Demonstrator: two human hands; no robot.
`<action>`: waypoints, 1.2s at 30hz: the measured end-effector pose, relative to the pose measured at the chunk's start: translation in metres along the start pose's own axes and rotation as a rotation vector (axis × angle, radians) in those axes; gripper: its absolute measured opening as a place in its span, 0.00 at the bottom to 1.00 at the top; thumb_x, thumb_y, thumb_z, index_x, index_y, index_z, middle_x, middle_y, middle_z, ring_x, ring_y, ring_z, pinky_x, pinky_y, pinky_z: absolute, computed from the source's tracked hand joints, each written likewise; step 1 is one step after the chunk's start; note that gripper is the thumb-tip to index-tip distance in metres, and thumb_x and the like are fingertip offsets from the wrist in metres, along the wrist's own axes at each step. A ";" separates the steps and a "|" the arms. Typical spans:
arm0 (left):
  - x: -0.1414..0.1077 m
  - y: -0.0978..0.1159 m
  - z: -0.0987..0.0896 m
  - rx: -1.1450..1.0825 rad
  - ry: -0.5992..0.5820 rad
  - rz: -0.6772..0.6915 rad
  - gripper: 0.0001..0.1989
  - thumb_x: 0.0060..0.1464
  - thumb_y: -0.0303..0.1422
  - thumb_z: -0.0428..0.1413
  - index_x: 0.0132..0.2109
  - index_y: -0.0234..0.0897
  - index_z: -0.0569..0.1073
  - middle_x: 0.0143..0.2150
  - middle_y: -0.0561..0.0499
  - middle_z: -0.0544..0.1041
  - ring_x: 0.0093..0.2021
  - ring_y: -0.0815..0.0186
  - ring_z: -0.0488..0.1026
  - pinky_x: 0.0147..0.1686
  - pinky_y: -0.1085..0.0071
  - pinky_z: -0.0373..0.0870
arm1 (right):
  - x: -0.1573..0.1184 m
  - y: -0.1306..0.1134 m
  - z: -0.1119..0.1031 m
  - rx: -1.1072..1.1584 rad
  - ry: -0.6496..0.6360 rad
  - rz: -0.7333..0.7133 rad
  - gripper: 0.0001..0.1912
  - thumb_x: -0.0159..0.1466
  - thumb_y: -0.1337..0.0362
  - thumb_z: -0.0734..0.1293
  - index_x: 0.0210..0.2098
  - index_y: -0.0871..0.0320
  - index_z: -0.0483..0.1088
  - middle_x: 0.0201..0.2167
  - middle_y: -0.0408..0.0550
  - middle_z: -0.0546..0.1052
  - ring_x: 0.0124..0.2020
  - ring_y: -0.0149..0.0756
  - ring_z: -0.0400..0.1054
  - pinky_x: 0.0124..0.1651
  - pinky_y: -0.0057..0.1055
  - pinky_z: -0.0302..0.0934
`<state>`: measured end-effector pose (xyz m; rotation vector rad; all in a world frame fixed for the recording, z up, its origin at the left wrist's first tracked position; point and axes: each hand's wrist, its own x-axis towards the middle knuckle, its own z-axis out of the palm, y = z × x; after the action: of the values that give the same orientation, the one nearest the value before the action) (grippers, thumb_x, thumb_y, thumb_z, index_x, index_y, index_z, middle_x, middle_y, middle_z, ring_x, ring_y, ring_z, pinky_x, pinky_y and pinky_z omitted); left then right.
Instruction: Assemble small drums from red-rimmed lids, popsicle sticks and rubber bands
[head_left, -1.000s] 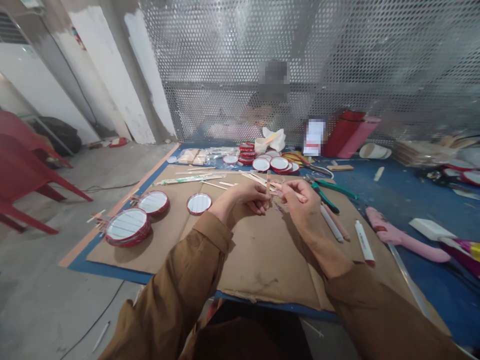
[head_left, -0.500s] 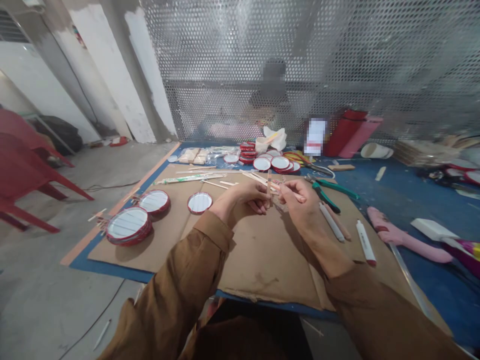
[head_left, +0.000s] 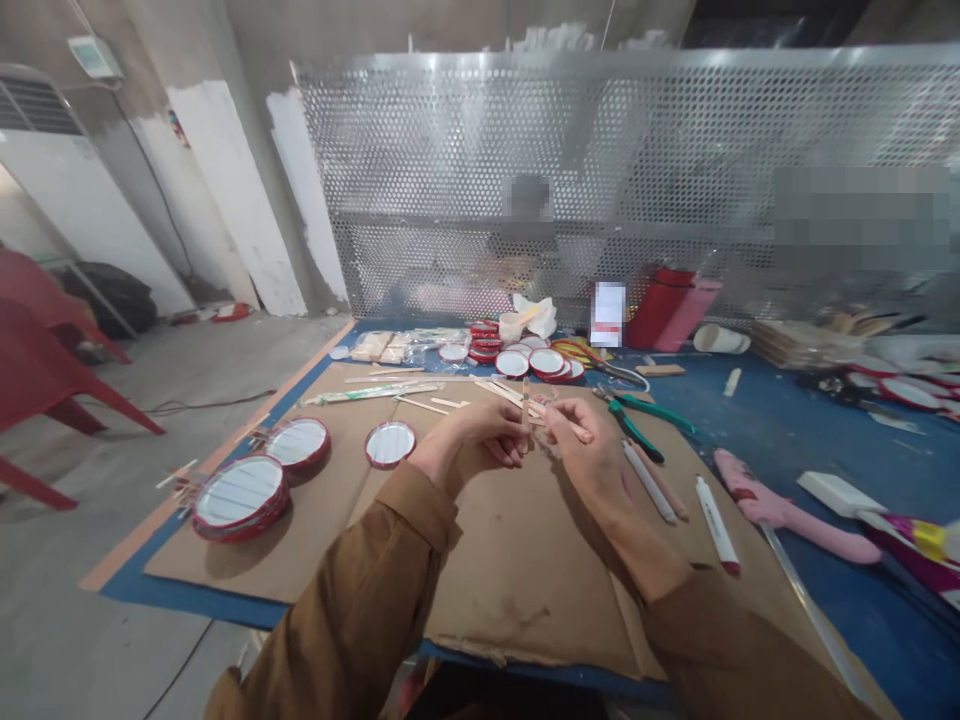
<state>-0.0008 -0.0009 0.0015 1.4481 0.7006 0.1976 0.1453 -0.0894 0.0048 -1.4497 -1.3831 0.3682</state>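
My left hand (head_left: 486, 437) pinches a short flat wooden craft stick (head_left: 526, 405), held upright above the cardboard (head_left: 480, 570). Close beside it on the right, my right hand (head_left: 592, 445) is closed on another light wooden stick (head_left: 583, 435), whose end shows by the fingers. Loose sticks (head_left: 499, 391) lie behind both hands. To the left of my left forearm rests a round red-rimmed lid (head_left: 390, 444). Farther left are a larger red-rimmed disc (head_left: 240, 492) and a smaller one (head_left: 298, 442), each with lines across its white face and small sticks at its edge.
Green-handled pliers (head_left: 636, 430), a white marker (head_left: 718, 525) and a pink glue gun (head_left: 795, 515) lie on the right. Red-rimmed lids (head_left: 547, 362), a phone (head_left: 607, 312) and a red bottle (head_left: 660, 308) stand before the perforated metal panel (head_left: 435, 180). Red chairs (head_left: 52, 360) are at left.
The camera view has tilted upward, so the table sits lower in the picture. Both hands keep their sticks in nearly the same place over the cardboard.
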 end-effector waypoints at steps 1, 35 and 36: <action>0.000 0.000 0.000 -0.002 -0.001 0.001 0.08 0.54 0.32 0.58 0.32 0.31 0.69 0.22 0.51 0.75 0.22 0.69 0.75 0.25 0.74 0.74 | 0.001 0.001 0.000 0.018 0.023 0.014 0.14 0.60 0.50 0.62 0.30 0.55 0.68 0.23 0.43 0.73 0.26 0.35 0.67 0.31 0.30 0.60; 0.002 -0.003 -0.002 -0.001 -0.005 0.010 0.11 0.52 0.34 0.60 0.31 0.30 0.69 0.22 0.49 0.76 0.22 0.69 0.75 0.25 0.74 0.73 | 0.000 -0.005 0.000 0.029 0.013 -0.023 0.15 0.61 0.51 0.62 0.33 0.57 0.70 0.28 0.45 0.75 0.29 0.35 0.67 0.35 0.31 0.59; 0.002 -0.003 -0.002 0.000 -0.003 0.005 0.10 0.52 0.34 0.59 0.31 0.30 0.69 0.22 0.49 0.76 0.22 0.69 0.75 0.25 0.73 0.73 | -0.001 -0.004 0.000 0.028 0.011 -0.022 0.15 0.61 0.51 0.61 0.33 0.57 0.70 0.28 0.45 0.75 0.29 0.35 0.67 0.35 0.31 0.59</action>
<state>-0.0009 0.0011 -0.0019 1.4498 0.6942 0.1993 0.1427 -0.0906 0.0080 -1.4111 -1.3785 0.3634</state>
